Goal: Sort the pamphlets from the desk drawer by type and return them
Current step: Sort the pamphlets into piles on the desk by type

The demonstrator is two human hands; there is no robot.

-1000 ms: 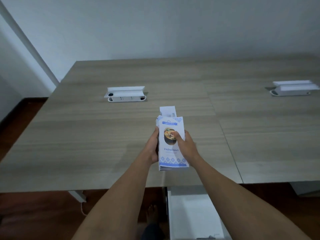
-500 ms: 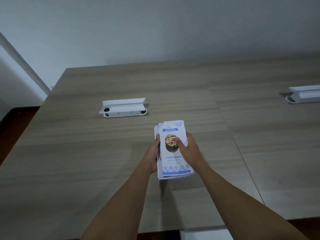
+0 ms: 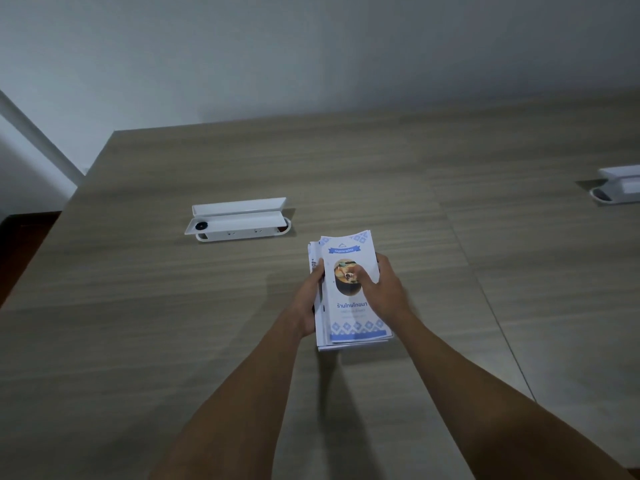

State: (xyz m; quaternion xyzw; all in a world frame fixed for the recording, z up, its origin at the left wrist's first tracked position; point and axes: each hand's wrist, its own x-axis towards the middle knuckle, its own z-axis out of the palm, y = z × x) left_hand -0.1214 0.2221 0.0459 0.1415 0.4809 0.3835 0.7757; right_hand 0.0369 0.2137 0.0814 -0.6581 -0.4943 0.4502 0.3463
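A stack of pamphlets [image 3: 349, 317] is held over the middle of the wooden desk [image 3: 138, 306]. The top one is white with blue patterned borders and a picture of a food bowl. My left hand [image 3: 308, 303] grips the stack along its left edge. My right hand [image 3: 384, 289] holds the right edge, its thumb pressed on the picture on the cover. The lower pamphlets show only as edges fanned out at the top and left. The drawer is out of view.
A white flip-up socket box [image 3: 239, 220] sits open in the desk, left of and behind the stack. A second white socket box [image 3: 620, 185] is at the far right edge. A seam [image 3: 485, 289] divides two desk panels. A wall stands behind.
The view has shifted forward over the desk, so the open drawer at the bottom has left the frame. The stack in both hands has moved further over the desktop and looks lower.
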